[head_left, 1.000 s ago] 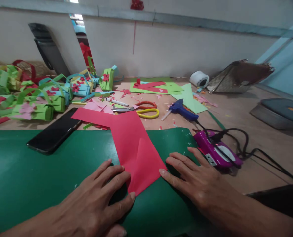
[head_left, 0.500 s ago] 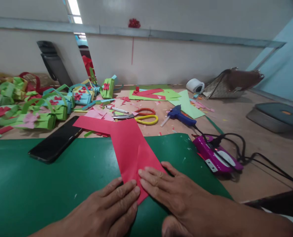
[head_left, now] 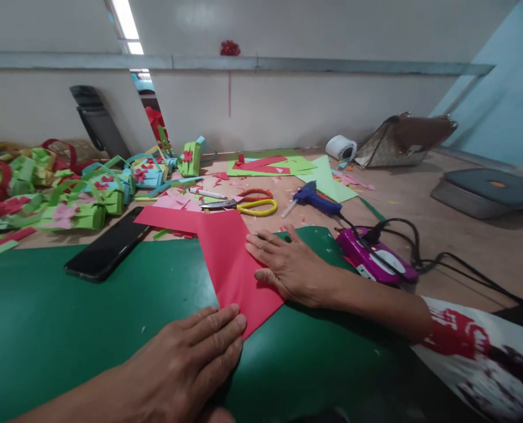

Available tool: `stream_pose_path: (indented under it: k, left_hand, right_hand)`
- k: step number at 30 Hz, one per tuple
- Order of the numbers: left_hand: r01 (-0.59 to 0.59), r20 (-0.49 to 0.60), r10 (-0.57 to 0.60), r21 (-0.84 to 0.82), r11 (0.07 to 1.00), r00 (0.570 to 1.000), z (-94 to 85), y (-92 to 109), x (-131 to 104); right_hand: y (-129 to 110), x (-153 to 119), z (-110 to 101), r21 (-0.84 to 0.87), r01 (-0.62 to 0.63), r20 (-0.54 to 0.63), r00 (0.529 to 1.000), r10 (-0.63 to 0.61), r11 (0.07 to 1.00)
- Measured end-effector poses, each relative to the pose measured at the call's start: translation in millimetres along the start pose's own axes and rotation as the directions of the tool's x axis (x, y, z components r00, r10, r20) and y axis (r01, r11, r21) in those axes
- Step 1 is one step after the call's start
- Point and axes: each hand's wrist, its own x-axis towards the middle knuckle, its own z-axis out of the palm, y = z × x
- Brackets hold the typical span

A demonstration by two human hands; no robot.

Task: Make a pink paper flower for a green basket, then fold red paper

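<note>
A sheet of red paper lies on the green mat, its narrow arm reaching left past the mat's far edge. My left hand rests flat on its near lower corner, fingers stretched out side by side. On the sheet's right edge, farther up, lies my right hand, with the fingers extended and the thumb apart. Beyond the paper are scissors with red and yellow handles, a marker and paper scraps. A blue glue gun lies past my right hand.
A black phone lies across the mat's far left edge. Small paper baskets crowd the left. At right are a purple power strip with black cables, a lidded container and a handbag. A bottle leans against the wall.
My right hand has slid away from me, up along the paper's right edge. My left hand stays at the near corner. The view has shifted slightly.
</note>
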Motion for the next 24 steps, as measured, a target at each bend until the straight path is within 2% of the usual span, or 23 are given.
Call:
stream_pose_path:
  k: [5,7,9,12,16,20,22,24]
  left_hand:
    - [0.012,-0.014,-0.012,0.009,1.000,1.000,-3.5,2.7,1.0]
    - [0.005,-0.006,-0.005,0.018,1.000,1.000,-5.1,2.4,1.0]
    - [-0.001,-0.004,0.001,0.016,1.000,1.000,-6.0,1.9,0.4]
    - [0.011,-0.007,-0.011,0.013,1.000,1.000,-5.3,2.7,-1.3]
    - [0.002,0.015,-0.003,0.063,0.998,1.000,-1.4,6.0,-2.6]
    - [0.007,0.010,-0.008,0.072,0.997,1.000,-0.7,5.4,-1.9]
    - [0.025,-0.080,-0.021,0.055,0.998,0.997,-2.6,1.6,-2.8]
    - [0.084,-0.290,-0.079,0.006,0.996,0.954,-4.1,-3.9,-6.2]
  right_hand:
    - [2.9,-1.4,3.6,-0.079,-0.067,-0.141,0.989,0.055,0.995]
    - [2.1,-1.3,-0.2,-0.090,-0.045,-0.155,0.987,0.030,0.995]
    - [-0.2,0.2,-7.9,-0.072,0.089,-0.104,0.990,-0.096,0.993]
    - [-5.1,7.0,-22.4,-0.016,0.311,0.020,0.950,-0.310,0.950]
    - [-6.9,20.9,-36.5,-0.004,0.371,0.085,0.925,-0.369,0.929]
    - [-2.8,28.1,-39.6,0.013,0.401,0.097,0.911,-0.401,0.916]
    - [-1.9,27.2,-38.1,0.000,0.398,0.059,0.916,-0.397,0.917]
    - [-2.8,23.2,-36.6,-0.035,0.374,-0.015,0.927,-0.375,0.927]
